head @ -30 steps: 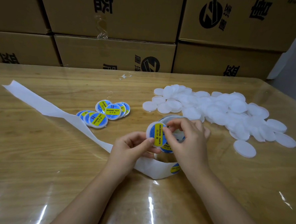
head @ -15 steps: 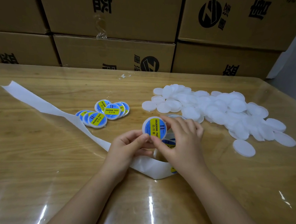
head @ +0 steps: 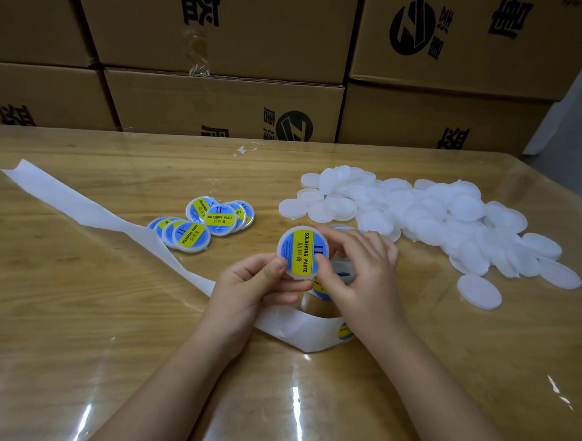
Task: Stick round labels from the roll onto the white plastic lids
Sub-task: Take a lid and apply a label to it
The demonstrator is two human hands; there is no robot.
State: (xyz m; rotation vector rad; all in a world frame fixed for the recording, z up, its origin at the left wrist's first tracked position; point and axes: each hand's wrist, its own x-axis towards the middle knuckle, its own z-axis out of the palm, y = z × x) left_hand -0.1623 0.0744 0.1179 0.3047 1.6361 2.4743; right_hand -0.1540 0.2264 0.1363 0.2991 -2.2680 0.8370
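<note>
Stacked cardboard boxes [head: 221,103] with black print fill the background behind a wooden desk [head: 56,308] under a clear glossy cover. A long white backing strip [head: 79,204] runs from the desk's far left edge diagonally toward the person and loops under the wrists, with one blue and yellow label [head: 344,331] on it near the right wrist. A loose pile of blank white lids [head: 436,219] spreads over the right half of the desk. Left of centre lies a small cluster of labelled lids [head: 201,223], overlapping each other. Both hands meet at the centre above the desk: the left hand [head: 248,286] pinches the lower left edge of a labelled lid [head: 298,251], face toward the camera, while the right hand [head: 364,276] curls round its right side, thumb pressing on the label. The label roll [head: 343,269] is mostly hidden behind the right hand.
</note>
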